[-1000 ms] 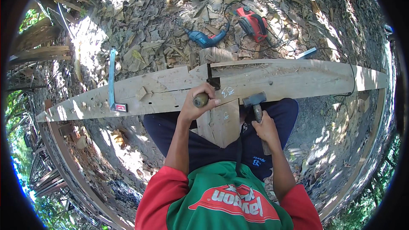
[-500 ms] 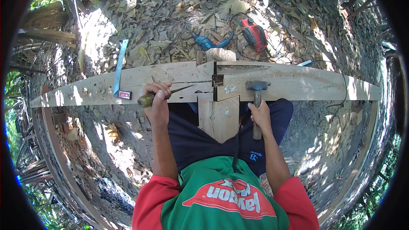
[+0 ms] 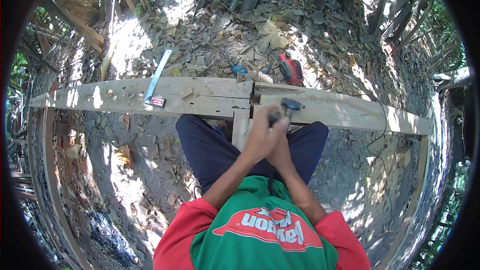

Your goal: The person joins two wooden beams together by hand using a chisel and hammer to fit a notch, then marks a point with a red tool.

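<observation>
My left hand is closed around a chisel, its dark handle end showing above the fist; the blade is hidden. Just beside and partly behind it, my right hand grips a hammer, the metal head standing out past my fingers. Both hands are close together over the near edge of a long curved wooden beam. A dark slot is cut at the beam's middle joint, just beyond my left hand. A shorter timber runs from the joint toward me, between my knees.
On the beam's left half lie a metal square and a small wood offcut. Behind the beam, a red power tool and a blue drill rest on dry leaves. Long boards run along the left and right sides.
My left hand has moved right with the chisel, from above the beam's left half to beside my right hand. The right hand has shifted slightly left and nearer me, still with the hammer.
</observation>
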### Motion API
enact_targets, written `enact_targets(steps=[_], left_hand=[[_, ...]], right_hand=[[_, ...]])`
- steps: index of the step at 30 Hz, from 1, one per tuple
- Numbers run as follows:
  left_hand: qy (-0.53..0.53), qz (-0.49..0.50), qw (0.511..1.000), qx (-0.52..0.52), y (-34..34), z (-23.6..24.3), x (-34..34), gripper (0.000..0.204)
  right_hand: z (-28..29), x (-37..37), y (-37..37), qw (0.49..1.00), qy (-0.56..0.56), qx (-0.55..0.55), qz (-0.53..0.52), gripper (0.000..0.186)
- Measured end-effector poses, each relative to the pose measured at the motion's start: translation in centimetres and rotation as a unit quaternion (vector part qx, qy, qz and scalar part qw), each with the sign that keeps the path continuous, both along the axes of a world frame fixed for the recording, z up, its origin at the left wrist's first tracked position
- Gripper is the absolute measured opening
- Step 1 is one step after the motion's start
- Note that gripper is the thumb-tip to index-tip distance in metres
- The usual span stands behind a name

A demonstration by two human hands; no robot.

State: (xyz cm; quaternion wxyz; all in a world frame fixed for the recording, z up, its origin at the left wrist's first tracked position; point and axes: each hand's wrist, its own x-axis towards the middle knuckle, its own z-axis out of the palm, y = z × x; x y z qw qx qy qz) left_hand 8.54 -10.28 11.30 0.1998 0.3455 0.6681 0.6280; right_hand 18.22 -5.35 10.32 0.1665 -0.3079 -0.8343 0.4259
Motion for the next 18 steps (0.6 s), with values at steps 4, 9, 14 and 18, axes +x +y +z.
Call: enact_targets(steps=[4, 9, 14, 18], left_hand=[[0.127, -0.117, 0.985, 0.003, -0.3, 2.8, 3.4, 0.054], [0.071, -0.025, 0.996, -0.04, -1.7, -5.0, 0.4, 0.049], [0.145, 0.039, 0.963, -0.222, -4.1, -12.3, -6.5, 0.033], [0.122, -0.019, 0.943, -0.308, -4.7, -13.6, -8.5, 0.035]], right_hand=[[-4.5, 2.8, 3.1, 0.984, 0.081, 0.156, 0.006, 0.037], [-1.6, 1.5, 5.2, 0.956, 0.148, -0.241, -0.074, 0.025], [0.0, -1.1, 8.7, 0.969, 0.08, -0.233, -0.028, 0.019], [-0.6, -4.3, 10.7, 0.985, 0.048, -0.167, -0.005, 0.021]])
